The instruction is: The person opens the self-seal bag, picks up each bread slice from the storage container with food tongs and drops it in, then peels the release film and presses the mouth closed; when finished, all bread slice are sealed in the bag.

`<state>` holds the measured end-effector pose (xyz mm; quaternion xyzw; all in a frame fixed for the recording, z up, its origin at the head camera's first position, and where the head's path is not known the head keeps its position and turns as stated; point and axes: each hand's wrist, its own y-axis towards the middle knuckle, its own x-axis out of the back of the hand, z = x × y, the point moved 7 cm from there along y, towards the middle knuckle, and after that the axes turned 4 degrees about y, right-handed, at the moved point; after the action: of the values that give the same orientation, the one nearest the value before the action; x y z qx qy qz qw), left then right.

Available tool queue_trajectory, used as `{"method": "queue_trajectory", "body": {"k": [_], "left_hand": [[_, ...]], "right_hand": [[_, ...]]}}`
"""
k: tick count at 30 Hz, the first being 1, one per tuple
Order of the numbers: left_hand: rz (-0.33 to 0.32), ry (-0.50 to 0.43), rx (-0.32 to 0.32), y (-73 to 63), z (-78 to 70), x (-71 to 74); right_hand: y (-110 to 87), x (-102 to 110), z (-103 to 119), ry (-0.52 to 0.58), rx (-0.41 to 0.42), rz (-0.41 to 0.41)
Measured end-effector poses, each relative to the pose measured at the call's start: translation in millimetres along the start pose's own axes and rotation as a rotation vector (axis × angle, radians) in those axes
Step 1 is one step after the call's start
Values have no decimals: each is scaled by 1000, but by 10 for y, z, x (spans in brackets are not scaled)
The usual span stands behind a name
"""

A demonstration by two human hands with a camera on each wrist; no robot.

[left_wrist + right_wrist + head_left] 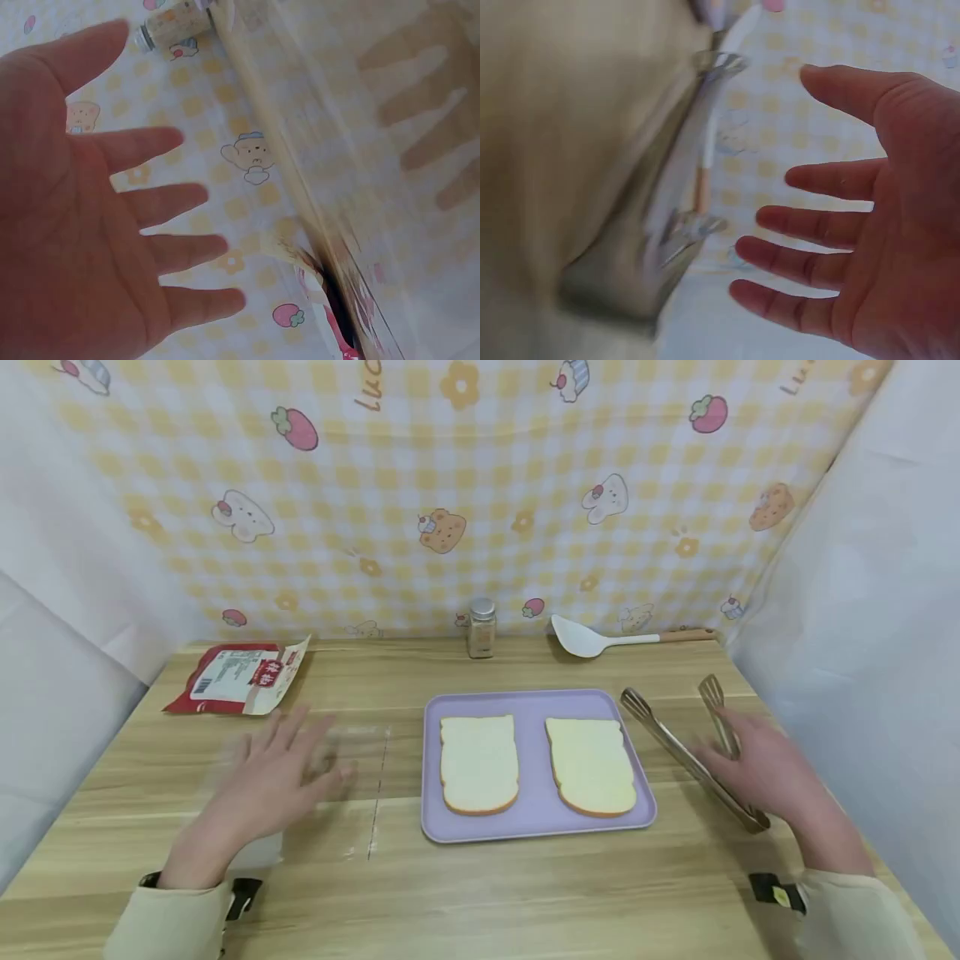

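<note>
My left hand (pixel 273 777), fingers spread, hovers over a clear flat sheet or board (pixel 367 793) on the table; the palm and all fingers (pixel 150 210) are bare in the left wrist view. Over the metal tongs (pixel 675 747) at the right is my right hand (pixel 765 768). Its spread fingers (pixel 810 225) hold nothing in the right wrist view, and the tongs lie apart from them with both arms splayed. Between the hands stands a lilac tray (pixel 532 760) bearing a left bread slice (pixel 480 764) and a right bread slice (pixel 591 767).
A red and white food packet (pixel 236 678) lies at the back left. A small lidded glass jar (pixel 482 628) stands behind the tray. At the back right rests a white spatula (pixel 588 639) with a wooden handle end. A checked cloth (pixel 480 468) hangs behind the wooden table (pixel 480 902).
</note>
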<state>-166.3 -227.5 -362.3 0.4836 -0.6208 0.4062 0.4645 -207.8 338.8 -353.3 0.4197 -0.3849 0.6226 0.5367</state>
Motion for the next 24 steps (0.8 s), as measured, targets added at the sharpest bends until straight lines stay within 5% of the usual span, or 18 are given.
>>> {"method": "queue_trajectory", "body": {"k": [5,24], "left_hand": [[69,-22,-41,-14,-16,-93],[170,51,-15,3,33,-303]], "right_hand": [[-75,-217,-245,-36,-68,112],[40,-336,-408,-63,-92,165]]}}
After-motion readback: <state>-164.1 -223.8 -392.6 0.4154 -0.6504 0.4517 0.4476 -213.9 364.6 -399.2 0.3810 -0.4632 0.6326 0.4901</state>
